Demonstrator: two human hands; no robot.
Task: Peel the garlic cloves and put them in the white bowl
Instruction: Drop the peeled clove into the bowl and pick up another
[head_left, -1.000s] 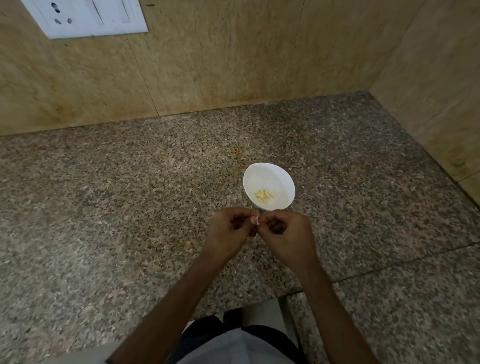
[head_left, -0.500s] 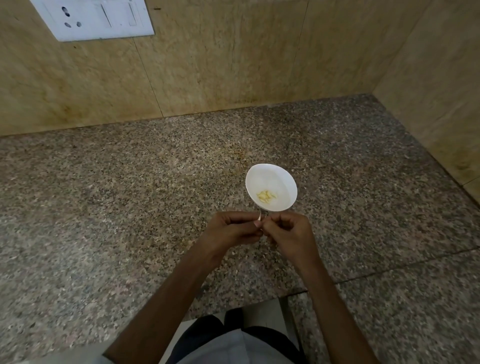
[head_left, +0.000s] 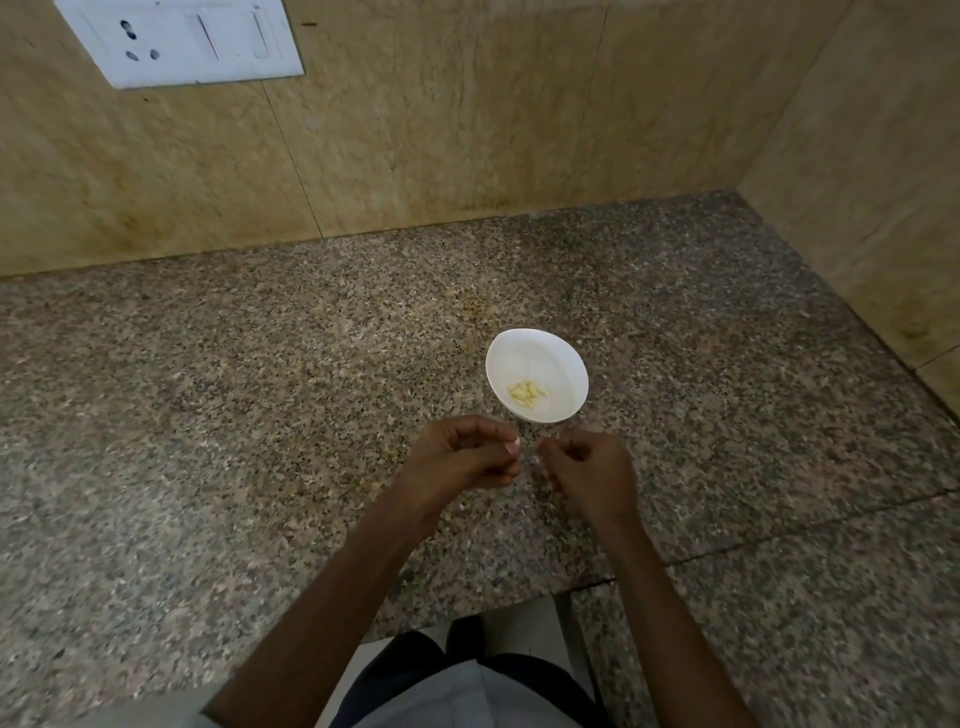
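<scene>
Near the counter's (head_left: 260, 415) front edge, just short of the white bowl (head_left: 535, 358) holding peeled garlic cloves (head_left: 527, 392), the left hand (head_left: 462, 457) and right hand (head_left: 592, 467) have drawn apart, fingers curled. What each pinches is unclear, though skin is likely tearing free.

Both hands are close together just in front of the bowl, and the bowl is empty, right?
Not empty: the head view shows peeled cloves in the bowl. The left hand and right hand are close together in front of it.
</scene>
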